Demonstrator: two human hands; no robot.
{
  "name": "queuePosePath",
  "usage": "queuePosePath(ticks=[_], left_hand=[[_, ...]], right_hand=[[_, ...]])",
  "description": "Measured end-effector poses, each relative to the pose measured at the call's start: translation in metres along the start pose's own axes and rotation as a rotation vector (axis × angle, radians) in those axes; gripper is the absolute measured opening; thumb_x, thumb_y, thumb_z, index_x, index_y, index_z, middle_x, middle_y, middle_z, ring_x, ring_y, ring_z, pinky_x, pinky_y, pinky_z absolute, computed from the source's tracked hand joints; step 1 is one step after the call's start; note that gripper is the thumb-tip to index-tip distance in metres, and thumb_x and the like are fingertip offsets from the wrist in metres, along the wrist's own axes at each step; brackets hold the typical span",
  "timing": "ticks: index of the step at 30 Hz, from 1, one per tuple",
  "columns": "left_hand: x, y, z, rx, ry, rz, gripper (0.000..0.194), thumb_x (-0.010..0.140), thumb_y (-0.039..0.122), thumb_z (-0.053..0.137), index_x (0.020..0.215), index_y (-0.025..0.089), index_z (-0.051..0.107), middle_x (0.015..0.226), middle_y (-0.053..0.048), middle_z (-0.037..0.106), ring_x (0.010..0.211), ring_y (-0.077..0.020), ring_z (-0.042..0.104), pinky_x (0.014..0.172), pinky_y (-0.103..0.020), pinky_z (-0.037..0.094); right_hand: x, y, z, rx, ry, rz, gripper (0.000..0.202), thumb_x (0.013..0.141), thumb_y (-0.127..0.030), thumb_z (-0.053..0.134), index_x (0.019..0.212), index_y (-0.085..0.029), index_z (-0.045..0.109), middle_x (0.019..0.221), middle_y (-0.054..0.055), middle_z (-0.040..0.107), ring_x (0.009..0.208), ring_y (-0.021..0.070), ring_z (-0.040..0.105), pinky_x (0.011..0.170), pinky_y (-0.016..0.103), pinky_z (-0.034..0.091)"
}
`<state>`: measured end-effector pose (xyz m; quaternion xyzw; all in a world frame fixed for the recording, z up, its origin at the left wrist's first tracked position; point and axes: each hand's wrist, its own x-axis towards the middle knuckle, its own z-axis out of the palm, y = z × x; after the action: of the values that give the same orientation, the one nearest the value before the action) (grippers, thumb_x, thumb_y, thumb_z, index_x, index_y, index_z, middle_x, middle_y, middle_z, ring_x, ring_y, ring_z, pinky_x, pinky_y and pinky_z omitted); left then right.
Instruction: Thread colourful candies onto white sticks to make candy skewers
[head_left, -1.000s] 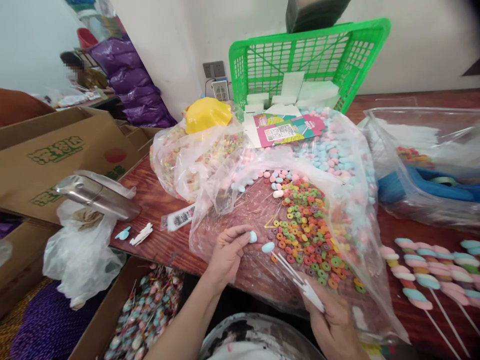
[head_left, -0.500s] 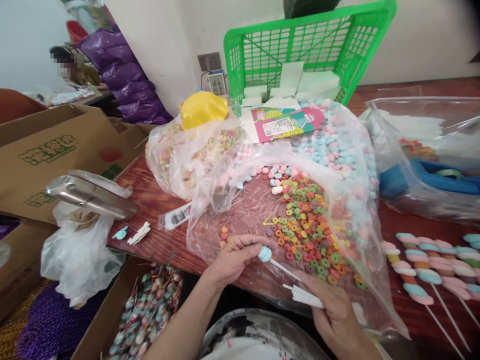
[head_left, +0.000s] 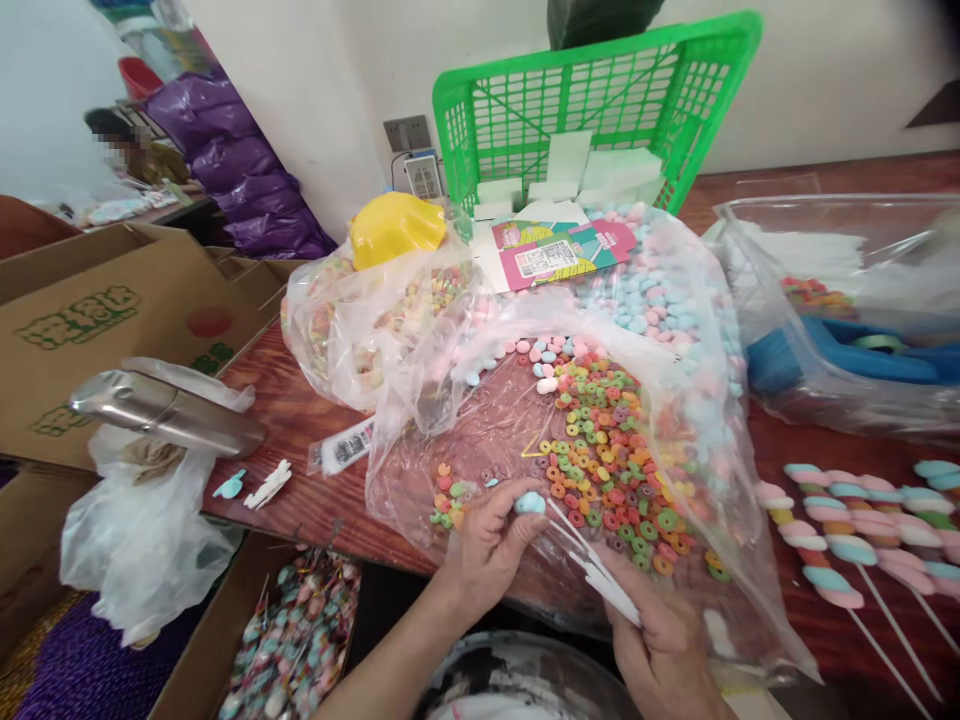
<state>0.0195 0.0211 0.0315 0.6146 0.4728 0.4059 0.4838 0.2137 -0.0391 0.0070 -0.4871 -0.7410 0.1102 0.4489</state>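
Between the thumb and fingers of my left hand (head_left: pixel 484 555) is a light blue marshmallow (head_left: pixel 530 503). My right hand (head_left: pixel 660 645) grips several thin white sticks (head_left: pixel 611 590). One stick reaches out past the others, its tip close beside the marshmallow; whether it touches is hard to tell. Under and beyond both hands lies a clear plastic sheet (head_left: pixel 420 475) with many coloured cereal rings (head_left: pixel 615 440) heaped on it. A smaller group of rings (head_left: pixel 448 490) is just left of my left hand. Pink and blue marshmallows (head_left: pixel 660 300) fill the far side of the plastic.
Finished marshmallow sticks (head_left: pixel 840 540) lie at right, near a clear bin (head_left: pixel 825 220). A green basket (head_left: pixel 600 75) stands behind. At left are a steel flask (head_left: pixel 172 410), cardboard boxes (head_left: pixel 75 330) and a box of wrapped sweets (head_left: pixel 296 630). Another person sits far left.
The extended stick's tip was at the marshmallow; now it points beside it. My left hand has turned a little, and the ring group beside it shows more. The view has shifted slightly.
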Motion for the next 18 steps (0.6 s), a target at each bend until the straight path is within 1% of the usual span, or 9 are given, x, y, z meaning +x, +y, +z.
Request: queuePosePath(ticks=[2,4,6,8,10,12,15,18], left_hand=[[-0.001,0.001,0.002,0.113,0.027,0.067,0.032,0.092,0.036,0.055,0.117,0.02,0.065,0.105,-0.008,0.072,0.094,-0.0201,0.065,0.091,-0.034,0.049],[-0.003,0.001,0.008,0.11,0.047,0.064,0.031,0.094,0.036,0.05,0.117,0.019,0.064,0.103,-0.009,0.072,0.093,-0.02,0.066,0.091,-0.035,0.049],[-0.006,-0.001,0.016,-0.014,0.055,0.0,0.032,0.096,0.038,0.045,0.116,0.019,0.061,0.102,-0.009,0.071,0.091,-0.0193,0.067,0.091,-0.035,0.05],[-0.008,-0.003,0.024,-0.219,0.053,-0.079,0.033,0.097,0.04,0.042,0.118,0.02,0.058,0.103,-0.008,0.07,0.087,-0.018,0.069,0.087,-0.034,0.053],[-0.009,-0.004,0.031,-0.434,0.068,-0.143,0.033,0.097,0.042,0.042,0.12,0.021,0.053,0.104,-0.007,0.069,0.08,-0.0164,0.07,0.079,-0.032,0.055],[-0.007,-0.004,0.035,-0.582,0.099,-0.167,0.032,0.097,0.043,0.043,0.12,0.022,0.051,0.102,-0.005,0.068,0.075,-0.0155,0.07,0.073,-0.031,0.056],[-0.003,-0.003,0.036,-0.657,0.123,-0.164,0.03,0.097,0.043,0.044,0.117,0.023,0.051,0.095,-0.004,0.07,0.07,-0.0154,0.07,0.069,-0.031,0.057],[0.0,0.001,0.033,-0.583,0.122,-0.157,0.031,0.097,0.044,0.043,0.117,0.022,0.054,0.092,-0.004,0.071,0.073,-0.0165,0.07,0.072,-0.032,0.057]], right_hand=[[-0.004,-0.001,0.005,0.051,-0.002,0.02,0.051,0.082,-0.003,0.046,0.129,-0.021,0.059,0.102,0.007,0.075,0.086,0.0205,0.074,0.078,0.027,0.06],[-0.01,-0.002,0.011,0.137,-0.011,0.057,0.053,0.084,-0.003,0.047,0.132,-0.022,0.056,0.105,0.007,0.074,0.089,0.0208,0.073,0.079,0.028,0.059],[-0.018,-0.004,0.016,0.226,-0.013,0.113,0.051,0.086,-0.005,0.049,0.133,-0.024,0.055,0.1,0.006,0.074,0.081,0.0197,0.073,0.076,0.028,0.059],[-0.023,-0.009,0.02,0.3,-0.013,0.189,0.046,0.088,-0.009,0.049,0.131,-0.023,0.057,0.082,0.004,0.072,0.063,0.0168,0.068,0.064,0.025,0.057],[-0.024,-0.015,0.022,0.348,-0.013,0.261,0.04,0.09,-0.014,0.049,0.128,-0.022,0.06,0.065,0.001,0.064,0.049,0.0143,0.058,0.052,0.023,0.052],[-0.02,-0.022,0.022,0.377,-0.012,0.3,0.037,0.091,-0.018,0.049,0.126,-0.02,0.061,0.059,-0.001,0.056,0.045,0.0132,0.052,0.047,0.023,0.047],[-0.013,-0.028,0.022,0.392,0.026,0.295,0.035,0.091,-0.018,0.049,0.123,-0.022,0.063,0.057,-0.003,0.052,0.045,0.0118,0.048,0.045,0.021,0.045],[-0.01,-0.028,0.023,0.387,0.073,0.283,0.032,0.091,-0.017,0.05,0.12,-0.022,0.065,0.055,-0.004,0.051,0.043,0.0105,0.048,0.044,0.02,0.044]])
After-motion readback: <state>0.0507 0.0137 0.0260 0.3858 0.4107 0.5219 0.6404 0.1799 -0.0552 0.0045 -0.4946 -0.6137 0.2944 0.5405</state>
